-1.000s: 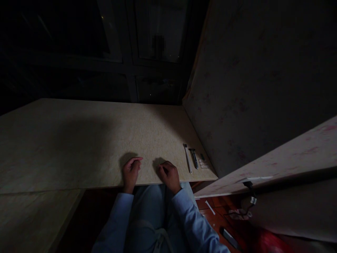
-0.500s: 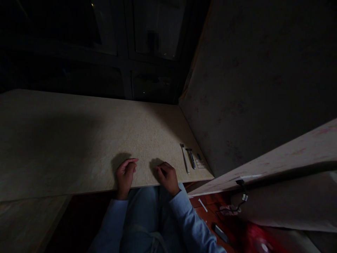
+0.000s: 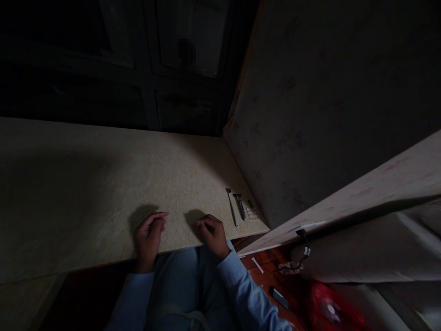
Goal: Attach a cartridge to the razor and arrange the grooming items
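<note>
Holding nothing visible, I have my left grip (image 3: 148, 235) loosely parted and my right grip (image 3: 214, 233) curled, whether closed I cannot tell. Toothbrush (image 3: 233, 209), razor (image 3: 242, 209) and small pale item (image 3: 252, 213) lie untouched, near right on the desk (image 3: 155, 165); handling seems unstarted.
</note>
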{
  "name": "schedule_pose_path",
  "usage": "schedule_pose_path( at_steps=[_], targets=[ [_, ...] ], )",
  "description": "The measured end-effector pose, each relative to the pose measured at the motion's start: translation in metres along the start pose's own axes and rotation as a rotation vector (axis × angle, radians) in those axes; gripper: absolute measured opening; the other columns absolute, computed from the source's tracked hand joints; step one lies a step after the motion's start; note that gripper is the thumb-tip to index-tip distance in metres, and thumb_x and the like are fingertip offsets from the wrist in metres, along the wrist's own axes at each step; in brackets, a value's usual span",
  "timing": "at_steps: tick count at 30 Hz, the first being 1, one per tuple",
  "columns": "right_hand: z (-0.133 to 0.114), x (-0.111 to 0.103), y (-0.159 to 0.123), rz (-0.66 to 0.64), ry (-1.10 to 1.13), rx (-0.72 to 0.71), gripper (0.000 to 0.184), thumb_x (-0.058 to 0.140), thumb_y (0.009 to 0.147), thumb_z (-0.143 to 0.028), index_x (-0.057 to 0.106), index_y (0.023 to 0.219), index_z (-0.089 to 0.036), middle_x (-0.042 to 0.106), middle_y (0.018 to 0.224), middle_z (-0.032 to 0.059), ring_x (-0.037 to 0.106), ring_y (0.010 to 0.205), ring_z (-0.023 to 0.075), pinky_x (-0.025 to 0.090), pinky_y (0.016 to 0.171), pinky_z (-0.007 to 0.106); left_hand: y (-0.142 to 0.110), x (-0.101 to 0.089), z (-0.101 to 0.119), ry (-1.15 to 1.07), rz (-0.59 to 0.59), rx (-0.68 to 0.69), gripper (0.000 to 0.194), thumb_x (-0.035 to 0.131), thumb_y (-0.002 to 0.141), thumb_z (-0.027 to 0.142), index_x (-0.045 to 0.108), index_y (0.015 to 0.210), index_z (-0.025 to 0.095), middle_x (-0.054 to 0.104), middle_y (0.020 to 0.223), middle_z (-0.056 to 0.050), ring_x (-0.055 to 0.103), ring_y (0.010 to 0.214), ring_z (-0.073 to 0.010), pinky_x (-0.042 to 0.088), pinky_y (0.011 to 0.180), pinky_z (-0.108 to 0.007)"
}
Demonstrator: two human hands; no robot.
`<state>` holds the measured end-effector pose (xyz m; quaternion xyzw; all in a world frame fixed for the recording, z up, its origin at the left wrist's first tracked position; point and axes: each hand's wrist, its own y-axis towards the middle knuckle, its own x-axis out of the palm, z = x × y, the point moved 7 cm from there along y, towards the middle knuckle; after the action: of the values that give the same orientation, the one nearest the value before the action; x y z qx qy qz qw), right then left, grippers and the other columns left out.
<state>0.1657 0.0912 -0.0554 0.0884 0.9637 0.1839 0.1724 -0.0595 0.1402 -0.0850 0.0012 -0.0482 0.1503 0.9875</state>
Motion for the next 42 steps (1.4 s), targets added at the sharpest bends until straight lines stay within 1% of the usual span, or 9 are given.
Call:
schedule_pose_path(
  at_steps=[8, 13, 15, 18, 20, 25, 30, 38, 42],
  targets=[
    [-0.005, -0.031, -0.022, -0.037, 0.083, 0.063, 0.027, 0.063, 0.095, -0.038, 0.075, 0.078, -0.021, 0.07, 0.076, 0.0038, 0.065, 0.076, 0.0179, 0.05, 0.071, 0.029, 0.0, -0.001, 0.002, 0.043, 0.013, 0.022, 0.025, 0.066, 0.065, 0.035, 0.076, 0.079, 0.018, 0.06, 0.062, 0.002, 0.05, 0.056, -0.0114, 0.04, 0.052, -0.022],
    [0.007, -0.096, -0.035, 0.141, -0.031, 0.116, 0.02, 0.063, 0.094, -0.037, 0.075, 0.096, -0.022, 0.072, 0.094, 0.0067, 0.067, 0.089, 0.0207, 0.052, 0.079, 0.032, 0.001, -0.001, 0.003, 0.046, 0.019, 0.028, 0.025, 0.065, 0.065, 0.036, 0.076, 0.079, 0.018, 0.061, 0.063, 0.002, 0.05, 0.055, -0.0115, 0.039, 0.051, -0.023],
    [0.018, -0.13, -0.039, 0.263, -0.098, 0.156, 0.023, 0.063, 0.093, -0.04, 0.073, 0.102, -0.021, 0.071, 0.096, 0.007, 0.066, 0.083, 0.0199, 0.052, 0.074, 0.031, 0.001, 0.0, 0.004, 0.046, 0.019, 0.035, 0.025, 0.065, 0.064, 0.036, 0.075, 0.078, 0.018, 0.06, 0.061, 0.002, 0.05, 0.054, -0.0114, 0.04, 0.051, -0.023],
    [0.034, -0.173, -0.041, 0.372, -0.3, 0.226, 0.032, 0.06, 0.092, -0.044, 0.069, 0.109, -0.019, 0.07, 0.095, 0.0084, 0.061, 0.072, 0.0194, 0.05, 0.066, 0.032, 0.0, 0.0, 0.007, 0.043, 0.019, 0.038, 0.024, 0.065, 0.063, 0.036, 0.074, 0.076, 0.018, 0.059, 0.059, 0.002, 0.049, 0.054, -0.0112, 0.039, 0.051, -0.023],
    [0.038, -0.188, -0.038, 0.369, -0.503, 0.209, 0.034, 0.059, 0.089, -0.044, 0.068, 0.108, -0.018, 0.07, 0.097, 0.011, 0.061, 0.078, 0.0233, 0.05, 0.071, 0.036, -0.001, 0.001, 0.008, 0.043, 0.02, 0.031, 0.025, 0.065, 0.063, 0.037, 0.074, 0.076, 0.018, 0.059, 0.06, 0.002, 0.049, 0.054, -0.0111, 0.04, 0.051, -0.023],
    [0.051, -0.186, -0.032, 0.231, -0.864, 0.339, 0.031, 0.057, 0.093, -0.039, 0.066, 0.113, -0.016, 0.068, 0.096, 0.0139, 0.064, 0.084, 0.0275, 0.046, 0.07, 0.035, -0.002, 0.003, 0.011, 0.059, 0.029, 0.021, 0.025, 0.064, 0.061, 0.038, 0.073, 0.075, 0.018, 0.06, 0.06, 0.002, 0.049, 0.053, -0.0111, 0.039, 0.05, -0.022],
    [0.05, -0.178, -0.033, 0.254, -0.982, 0.417, 0.025, 0.06, 0.094, -0.035, 0.067, 0.11, -0.018, 0.067, 0.094, 0.0122, 0.064, 0.073, 0.0242, 0.041, 0.06, 0.031, -0.002, 0.003, 0.012, 0.06, 0.035, 0.011, 0.025, 0.065, 0.061, 0.038, 0.073, 0.075, 0.019, 0.06, 0.06, 0.002, 0.049, 0.053, -0.0108, 0.04, 0.049, -0.022],
    [0.04, -0.18, -0.044, 0.374, -0.811, 0.255, 0.043, 0.048, 0.097, -0.048, 0.066, 0.116, -0.015, 0.068, 0.103, 0.0163, 0.064, 0.093, 0.0296, 0.051, 0.076, 0.039, 0.001, 0.001, 0.007, 0.066, 0.022, 0.037, 0.025, 0.064, 0.063, 0.035, 0.074, 0.077, 0.018, 0.059, 0.059, 0.002, 0.048, 0.053, -0.0105, 0.038, 0.049, -0.021],
    [0.029, -0.178, -0.048, 0.414, -0.663, 0.207, 0.051, 0.05, 0.095, -0.057, 0.066, 0.118, -0.013, 0.067, 0.106, 0.0171, 0.065, 0.084, 0.0274, 0.053, 0.075, 0.041, 0.002, 0.0, 0.004, 0.058, 0.02, 0.044, 0.024, 0.064, 0.064, 0.035, 0.075, 0.076, 0.018, 0.059, 0.058, 0.002, 0.049, 0.053, -0.0109, 0.038, 0.049, -0.021]
  ],
)
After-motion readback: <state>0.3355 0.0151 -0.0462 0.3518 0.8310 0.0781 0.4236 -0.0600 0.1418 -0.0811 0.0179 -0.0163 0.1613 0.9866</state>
